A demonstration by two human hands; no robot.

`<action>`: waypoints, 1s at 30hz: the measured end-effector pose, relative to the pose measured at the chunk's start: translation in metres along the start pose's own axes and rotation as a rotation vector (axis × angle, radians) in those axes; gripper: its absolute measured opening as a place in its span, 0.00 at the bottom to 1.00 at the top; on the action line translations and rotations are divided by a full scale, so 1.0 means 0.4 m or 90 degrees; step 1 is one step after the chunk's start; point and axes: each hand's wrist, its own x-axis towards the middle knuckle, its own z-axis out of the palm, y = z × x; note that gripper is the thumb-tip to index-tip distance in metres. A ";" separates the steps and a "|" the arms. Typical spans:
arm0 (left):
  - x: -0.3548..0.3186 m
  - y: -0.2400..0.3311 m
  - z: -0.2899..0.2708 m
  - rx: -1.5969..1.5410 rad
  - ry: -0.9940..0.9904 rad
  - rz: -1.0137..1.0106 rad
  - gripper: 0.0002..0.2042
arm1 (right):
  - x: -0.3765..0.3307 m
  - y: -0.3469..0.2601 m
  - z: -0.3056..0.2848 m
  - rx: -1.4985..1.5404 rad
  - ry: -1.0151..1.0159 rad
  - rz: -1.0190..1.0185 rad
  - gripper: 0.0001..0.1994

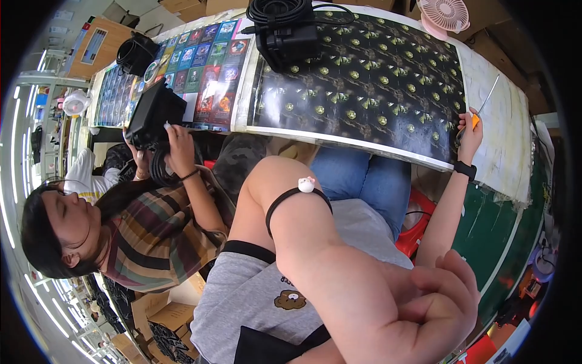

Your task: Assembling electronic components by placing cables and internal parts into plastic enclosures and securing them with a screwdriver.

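My left arm is bent up close to the camera, with a dark hair tie and a small white charm [307, 184] around it. My left hand [436, 303] is at the lower right, its fingers curled in, and I see nothing in them. Off at the table's right side, my right hand [470, 132] grips an orange-handled screwdriver [476, 121], its thin metal shaft pointing up and away. A black band sits on that wrist. A black boxy device [288, 45] topped by a coiled black cable [279, 11] stands at the table's far side.
Dark patterned printed sheets [364, 85] and a colourful card sheet [206, 67] cover the table. A pink fan [444, 15] stands at the far right. On the left, a co-worker holds a black device [159, 112]; another black device [137, 53] is beyond. Cardboard boxes [173, 309] lie lower left.
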 end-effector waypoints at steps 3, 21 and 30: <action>-0.002 -0.012 0.002 0.010 -0.008 -0.012 0.12 | 0.004 0.001 0.000 -0.004 -0.024 -0.011 0.13; -0.225 0.082 0.136 -0.290 -0.220 -0.344 0.18 | 0.017 -0.008 0.039 0.044 -0.012 -0.031 0.12; -0.687 0.240 0.360 -0.363 -0.286 -0.965 0.17 | 0.033 -0.001 0.015 0.027 0.002 -0.029 0.12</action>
